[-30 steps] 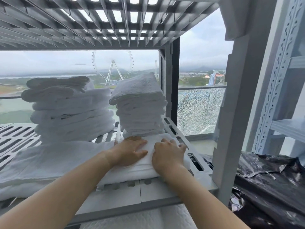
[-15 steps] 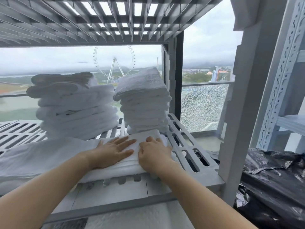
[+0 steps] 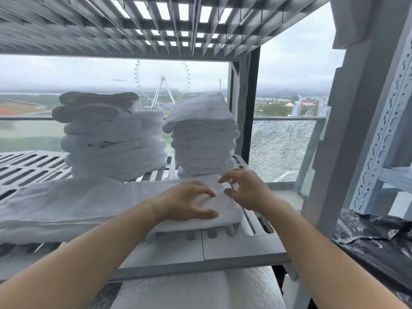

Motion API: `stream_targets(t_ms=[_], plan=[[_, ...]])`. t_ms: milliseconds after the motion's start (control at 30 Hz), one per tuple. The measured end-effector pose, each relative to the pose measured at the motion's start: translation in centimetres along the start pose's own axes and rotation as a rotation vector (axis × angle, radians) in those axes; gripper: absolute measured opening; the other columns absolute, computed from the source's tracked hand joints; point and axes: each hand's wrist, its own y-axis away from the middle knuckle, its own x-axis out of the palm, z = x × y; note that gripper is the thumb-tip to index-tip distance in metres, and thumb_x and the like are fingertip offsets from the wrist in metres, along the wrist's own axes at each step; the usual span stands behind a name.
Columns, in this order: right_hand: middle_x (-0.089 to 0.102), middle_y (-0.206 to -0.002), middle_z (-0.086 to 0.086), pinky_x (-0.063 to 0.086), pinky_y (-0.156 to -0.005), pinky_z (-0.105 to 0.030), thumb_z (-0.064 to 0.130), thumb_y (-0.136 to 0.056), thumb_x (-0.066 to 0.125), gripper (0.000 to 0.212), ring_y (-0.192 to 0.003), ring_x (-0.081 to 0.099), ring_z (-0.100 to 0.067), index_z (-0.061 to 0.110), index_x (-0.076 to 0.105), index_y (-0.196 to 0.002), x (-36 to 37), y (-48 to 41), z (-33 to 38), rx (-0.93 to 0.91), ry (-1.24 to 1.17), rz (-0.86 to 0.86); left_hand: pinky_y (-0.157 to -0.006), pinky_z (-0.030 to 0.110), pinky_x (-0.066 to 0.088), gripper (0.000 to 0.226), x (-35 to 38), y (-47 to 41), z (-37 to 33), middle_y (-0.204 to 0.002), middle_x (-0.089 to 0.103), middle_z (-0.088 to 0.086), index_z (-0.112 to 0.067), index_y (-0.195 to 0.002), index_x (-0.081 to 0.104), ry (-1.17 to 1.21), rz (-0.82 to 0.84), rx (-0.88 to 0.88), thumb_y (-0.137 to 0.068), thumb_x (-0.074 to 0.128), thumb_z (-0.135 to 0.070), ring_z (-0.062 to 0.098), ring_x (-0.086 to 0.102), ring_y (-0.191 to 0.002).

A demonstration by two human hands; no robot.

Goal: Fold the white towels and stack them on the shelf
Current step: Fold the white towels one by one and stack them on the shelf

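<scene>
A long white towel (image 3: pixel 73 204) lies folded lengthwise along the front of the grey slatted shelf (image 3: pixel 223 248). My left hand (image 3: pixel 185 202) arches over its right end, fingertips and thumb touching the cloth. My right hand (image 3: pixel 245 190) hovers just to the right with fingers curled and spread above the same end. Whether either hand pinches the cloth is unclear. Behind them stand two stacks of folded white towels: a wide one (image 3: pixel 113 139) at left and a narrower, taller one (image 3: pixel 201 134) at right.
The shelf above (image 3: pixel 156 25) hangs low over the stacks. A grey shelf post (image 3: pixel 347 121) rises at right, with a perforated metal rack (image 3: pixel 388 121) beyond it. Black plastic sheeting (image 3: pixel 374 239) lies at lower right. White bedding (image 3: pixel 196 288) shows below the shelf. Cracked glass (image 3: pixel 278 150) is behind.
Both hands lay flat, pressing the towel's right end; now they have lifted, fingers curled, the right hand raised off the cloth. The view has shifted slightly.
</scene>
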Motion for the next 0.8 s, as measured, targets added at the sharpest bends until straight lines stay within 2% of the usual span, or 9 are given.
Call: stream_targets(t_ms=[167,267,333,433,500,567,633,700,800], plan=[[0.064,-0.106,0.006,0.041,-0.081,-0.024,0.008,-0.082,0.06,0.028,-0.091,0.054,-0.01,0.027,0.066,-0.102,-0.2,0.0,-0.1,0.009,-0.003,0.044,-0.105,0.019,0.03,0.054,0.0,0.3,-0.4,-0.136,0.051,-0.013,-0.031,-0.126,0.056,-0.148,-0.072,0.059,-0.076,0.061,-0.052,0.004,0.045,-0.124],[0.064,-0.105,0.006,0.042,-0.077,-0.022,0.002,-0.079,0.057,0.035,-0.089,0.055,-0.011,0.027,0.067,-0.101,-0.4,0.0,-0.2,0.006,0.009,0.068,-0.103,0.027,0.039,0.043,-0.1,0.2,-0.6,-0.127,0.06,-0.009,-0.027,-0.119,0.062,-0.165,-0.12,0.079,-0.078,0.06,-0.039,0.009,0.053,-0.117],[0.064,-0.104,0.007,0.045,-0.076,-0.023,0.003,-0.076,0.055,0.035,-0.089,0.056,-0.009,0.028,0.067,-0.098,-0.6,0.0,0.1,-0.003,-0.007,0.089,-0.095,0.029,0.044,0.032,-0.3,0.3,-0.5,-0.115,0.066,-0.01,-0.027,-0.11,0.066,-0.12,-0.173,0.065,-0.08,0.06,-0.035,0.01,0.058,-0.107],[0.063,-0.096,0.017,0.046,-0.076,-0.022,0.02,-0.075,0.058,0.025,-0.089,0.057,-0.001,0.033,0.067,-0.094,-0.9,0.1,0.7,-0.036,-0.02,0.135,-0.079,0.028,0.047,0.019,-0.5,0.4,-0.1,-0.092,0.07,-0.009,-0.027,-0.097,0.07,-0.066,-0.22,0.026,-0.084,0.06,-0.036,0.013,0.061,-0.087],[0.061,-0.094,0.022,0.043,-0.075,-0.02,0.034,-0.07,0.061,0.028,-0.09,0.056,0.0,0.034,0.066,-0.098,-0.9,0.1,1.3,-0.05,-0.005,0.185,-0.065,0.028,0.042,0.018,-0.8,0.4,0.1,-0.071,0.064,-0.006,-0.02,-0.088,0.07,-0.037,-0.262,-0.023,-0.086,0.059,-0.035,0.016,0.055,-0.071],[0.061,-0.1,0.019,0.04,-0.076,-0.021,0.039,-0.068,0.064,0.038,-0.091,0.053,-0.002,0.032,0.064,-0.106,-0.9,-0.1,1.7,-0.062,0.014,0.188,-0.058,0.028,0.033,0.025,-1.2,0.2,0.2,-0.062,0.054,-0.005,-0.013,-0.082,0.065,-0.058,-0.312,-0.077,-0.088,0.057,-0.036,0.017,0.049,-0.064],[0.062,-0.097,0.012,0.037,-0.075,-0.023,0.029,-0.074,0.066,0.033,-0.086,0.051,-0.006,0.023,0.065,-0.107,-0.7,-0.5,2.0,-0.106,0.065,0.121,-0.058,0.028,0.031,0.028,-1.6,0.0,0.2,-0.065,0.055,-0.002,-0.011,-0.08,0.061,-0.092,-0.338,-0.095,-0.088,0.058,-0.037,0.018,0.05,-0.065],[0.063,-0.084,0.002,0.036,-0.07,-0.023,0.014,-0.083,0.06,0.017,-0.077,0.054,-0.015,0.013,0.069,-0.097,-0.7,-0.8,2.2,-0.129,0.093,0.031,-0.06,0.025,0.034,0.024,-2.0,0.1,0.2,-0.069,0.058,-0.005,-0.018,-0.076,0.058,-0.057,-0.312,-0.093,-0.084,0.063,-0.04,0.016,0.053,-0.068],[0.068,-0.081,-0.008,0.034,-0.061,-0.024,0.006,-0.085,0.053,0.02,-0.072,0.056,-0.021,0.009,0.07,-0.094,-0.9,-1.1,2.5,-0.102,0.066,-0.094,-0.054,0.01,0.033,0.023,-2.8,0.9,0.5,-0.06,0.054,-0.017,-0.035,-0.065,0.052,-0.063,-0.254,-0.079,-0.071,0.074,-0.039,-0.001,0.05,-0.06]])
